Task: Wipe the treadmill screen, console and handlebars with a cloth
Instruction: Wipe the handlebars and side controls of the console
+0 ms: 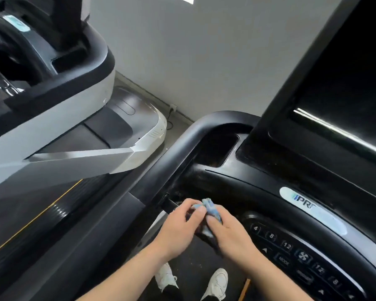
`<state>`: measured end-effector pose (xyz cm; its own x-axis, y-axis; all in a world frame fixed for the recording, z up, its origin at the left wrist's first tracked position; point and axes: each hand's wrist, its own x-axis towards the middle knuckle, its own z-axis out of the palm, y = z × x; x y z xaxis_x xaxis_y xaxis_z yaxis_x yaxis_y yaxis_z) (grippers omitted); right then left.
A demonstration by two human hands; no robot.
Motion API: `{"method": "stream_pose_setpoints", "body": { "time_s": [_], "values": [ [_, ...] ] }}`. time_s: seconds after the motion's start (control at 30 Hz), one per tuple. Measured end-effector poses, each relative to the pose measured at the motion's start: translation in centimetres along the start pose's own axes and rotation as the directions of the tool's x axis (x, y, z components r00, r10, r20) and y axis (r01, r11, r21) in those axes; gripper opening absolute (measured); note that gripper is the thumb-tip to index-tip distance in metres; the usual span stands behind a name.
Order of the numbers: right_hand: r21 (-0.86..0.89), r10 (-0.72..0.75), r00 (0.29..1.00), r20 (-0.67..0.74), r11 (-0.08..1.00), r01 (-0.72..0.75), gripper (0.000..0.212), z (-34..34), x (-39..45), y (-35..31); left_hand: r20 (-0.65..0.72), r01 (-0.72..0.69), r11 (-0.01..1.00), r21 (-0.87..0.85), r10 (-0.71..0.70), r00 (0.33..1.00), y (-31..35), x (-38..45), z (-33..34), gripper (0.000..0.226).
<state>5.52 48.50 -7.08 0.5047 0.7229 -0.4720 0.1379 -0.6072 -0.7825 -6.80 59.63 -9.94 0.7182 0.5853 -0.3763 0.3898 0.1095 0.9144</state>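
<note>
Both your hands, left hand (178, 227) and right hand (230, 232), pinch the bunched blue cloth (208, 210) between them; you seem to be refolding. Next, probably wipe the handlebar (172, 153) just beyond.

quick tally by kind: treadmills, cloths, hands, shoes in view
treadmills: 2, the near treadmill and the neighbouring treadmill
blue cloth: 1, held by both hands
hands: 2, left hand and right hand
white shoes: 2, left shoe and right shoe
total: 7
</note>
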Motion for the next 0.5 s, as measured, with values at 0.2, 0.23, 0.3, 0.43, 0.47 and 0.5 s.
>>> {"method": "stream_pose_setpoints", "body": {
  "time_s": [0.2, 0.23, 0.3, 0.43, 0.47, 0.5],
  "values": [
    [0.810, 0.175, 0.955, 0.238, 0.507, -0.295, 0.043, 0.0, -0.7, -0.3, 0.058, -0.014, 0.995, 0.095, 0.008, 0.998, 1.3, 1.5, 0.0, 0.022],
    [0.758, 0.130, 0.964, 0.231, 0.597, -0.262, 0.044, 0.2, -0.7, -0.3, 0.023, 0.002, 0.995, 0.099, -0.004, 1.000, 1.2, 1.8, -0.2, 0.022],
    [0.625, 0.063, 0.987, 0.149, 0.767, -0.143, 0.054, 0.7, -0.7, -0.6, -0.066, 0.001, 0.994, 0.108, 0.006, 0.998, 1.5, 2.2, -1.2, 0.021],
    [0.493, 0.159, 0.987, 0.030, 0.857, -0.153, 0.061, 1.6, 0.9, -1.8, -0.226, -0.062, 0.980, 0.188, 0.105, 0.968, 2.1, 3.4, -6.0, 0.018],
    [0.505, 0.157, 0.986, 0.053, 0.848, -0.162, 0.060, 1.8, 1.2, -2.3, -0.284, -0.061, 0.950, 0.306, 0.153, 0.946, 2.1, 3.7, -7.7, 0.019],
    [0.514, 0.154, 0.986, 0.071, 0.841, -0.168, 0.056, 2.0, 1.5, -2.7, -0.321, -0.043, 0.890, 0.453, 0.208, 0.924, 1.7, 4.0, -9.4, 0.022]
  ]
}}
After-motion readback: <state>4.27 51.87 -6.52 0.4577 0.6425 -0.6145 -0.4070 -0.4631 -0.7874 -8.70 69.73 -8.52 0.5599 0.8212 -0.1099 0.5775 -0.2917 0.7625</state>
